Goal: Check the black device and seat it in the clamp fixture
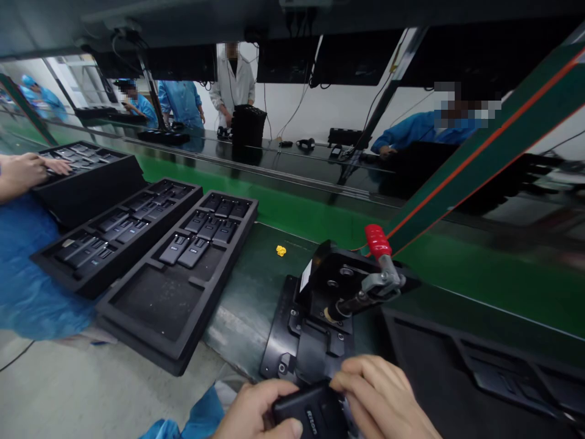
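Note:
Both my hands hold one small black device (315,414) with white lettering at the bottom edge of the view. My left hand (258,411) grips its left side with the thumb underneath. My right hand (381,399) covers its right side, fingers curled over the top. Just beyond the device lies a black fixture (301,338) on the green belt. On the fixture stands a toggle clamp (375,283) with a red handle (377,239) tilted up and away.
Three black foam trays (150,305) with several black devices in their slots lie to the left. A co-worker's hand (27,171) rests on the farthest tray. Another black tray (484,372) sits at right. A small yellow bit (281,250) lies on the belt. People stand beyond the line.

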Action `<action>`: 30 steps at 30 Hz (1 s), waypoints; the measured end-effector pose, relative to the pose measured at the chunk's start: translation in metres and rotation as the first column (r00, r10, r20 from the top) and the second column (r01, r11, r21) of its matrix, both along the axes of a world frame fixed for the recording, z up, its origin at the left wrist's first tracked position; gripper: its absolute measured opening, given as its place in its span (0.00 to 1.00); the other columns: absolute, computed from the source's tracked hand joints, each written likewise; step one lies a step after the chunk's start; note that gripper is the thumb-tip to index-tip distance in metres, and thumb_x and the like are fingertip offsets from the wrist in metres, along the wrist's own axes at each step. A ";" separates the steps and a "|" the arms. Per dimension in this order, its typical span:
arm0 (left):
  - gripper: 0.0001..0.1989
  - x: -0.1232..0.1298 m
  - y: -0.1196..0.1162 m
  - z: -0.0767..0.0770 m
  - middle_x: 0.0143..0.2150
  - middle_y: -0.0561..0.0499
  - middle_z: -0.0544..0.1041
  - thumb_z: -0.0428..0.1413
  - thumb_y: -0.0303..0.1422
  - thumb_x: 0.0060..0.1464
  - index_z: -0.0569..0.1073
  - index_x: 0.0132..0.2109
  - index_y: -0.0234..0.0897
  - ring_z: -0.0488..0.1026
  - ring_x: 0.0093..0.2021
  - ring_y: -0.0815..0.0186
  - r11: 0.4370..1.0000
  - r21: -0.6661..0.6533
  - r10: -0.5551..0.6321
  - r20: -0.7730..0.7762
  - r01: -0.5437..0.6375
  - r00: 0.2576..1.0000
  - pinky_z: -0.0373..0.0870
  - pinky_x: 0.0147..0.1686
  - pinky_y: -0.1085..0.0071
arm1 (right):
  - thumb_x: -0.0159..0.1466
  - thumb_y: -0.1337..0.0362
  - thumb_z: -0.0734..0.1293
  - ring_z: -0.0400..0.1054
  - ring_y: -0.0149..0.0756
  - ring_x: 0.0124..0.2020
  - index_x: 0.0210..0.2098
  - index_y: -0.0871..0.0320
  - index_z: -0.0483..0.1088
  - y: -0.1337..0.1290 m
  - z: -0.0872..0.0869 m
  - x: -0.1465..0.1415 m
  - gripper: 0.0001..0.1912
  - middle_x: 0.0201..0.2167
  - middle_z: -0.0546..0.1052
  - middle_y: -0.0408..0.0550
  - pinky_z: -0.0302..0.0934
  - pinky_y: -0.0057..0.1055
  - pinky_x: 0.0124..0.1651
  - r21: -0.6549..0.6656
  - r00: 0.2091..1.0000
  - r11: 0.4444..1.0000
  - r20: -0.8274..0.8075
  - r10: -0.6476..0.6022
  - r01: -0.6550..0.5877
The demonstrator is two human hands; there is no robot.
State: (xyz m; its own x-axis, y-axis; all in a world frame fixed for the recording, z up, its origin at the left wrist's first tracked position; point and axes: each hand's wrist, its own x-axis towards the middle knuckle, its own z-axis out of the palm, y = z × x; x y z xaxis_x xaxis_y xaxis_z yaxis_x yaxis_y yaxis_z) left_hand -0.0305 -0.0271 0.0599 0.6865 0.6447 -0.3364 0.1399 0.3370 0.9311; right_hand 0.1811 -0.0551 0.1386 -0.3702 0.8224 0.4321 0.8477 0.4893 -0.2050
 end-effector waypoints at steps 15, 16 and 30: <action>0.24 0.011 0.004 0.000 0.32 0.52 0.68 0.56 0.47 0.45 0.72 0.46 0.37 0.61 0.29 0.69 1.000 -0.016 0.012 0.064 -0.011 0.998 0.60 0.30 0.77 | 0.53 0.57 0.66 0.72 0.33 0.33 0.22 0.50 0.75 0.006 -0.029 0.008 0.08 0.31 0.73 0.47 0.64 0.16 0.33 -0.485 0.651 0.869 -0.629 -0.426 0.100; 0.24 0.011 0.004 0.001 0.31 0.52 0.67 0.55 0.48 0.45 0.72 0.46 0.37 0.61 0.29 0.69 1.000 -0.007 0.002 0.061 -0.002 0.998 0.60 0.30 0.77 | 0.52 0.56 0.66 0.72 0.33 0.33 0.22 0.50 0.75 0.006 -0.032 0.008 0.08 0.31 0.73 0.47 0.64 0.16 0.33 -0.503 0.628 0.859 -0.641 -0.442 0.091; 0.21 0.008 0.008 0.014 0.26 0.54 0.63 0.54 0.45 0.48 0.73 0.45 0.36 0.56 0.24 0.71 0.991 0.122 -0.050 -0.011 0.051 0.999 0.58 0.26 0.78 | 0.50 0.54 0.68 0.70 0.37 0.32 0.22 0.51 0.76 0.004 -0.043 0.011 0.09 0.30 0.71 0.49 0.65 0.24 0.35 -0.552 0.637 0.830 -0.613 -0.468 0.080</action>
State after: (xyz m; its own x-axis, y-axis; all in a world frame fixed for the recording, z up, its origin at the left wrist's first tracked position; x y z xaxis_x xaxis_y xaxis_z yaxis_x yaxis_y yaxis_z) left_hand -0.0223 -0.0192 0.0741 0.7164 0.6461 -0.2633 0.1617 0.2134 0.9635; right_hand 0.1920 -0.0512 0.0959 0.1613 0.9868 0.0174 0.4215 -0.0530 -0.9053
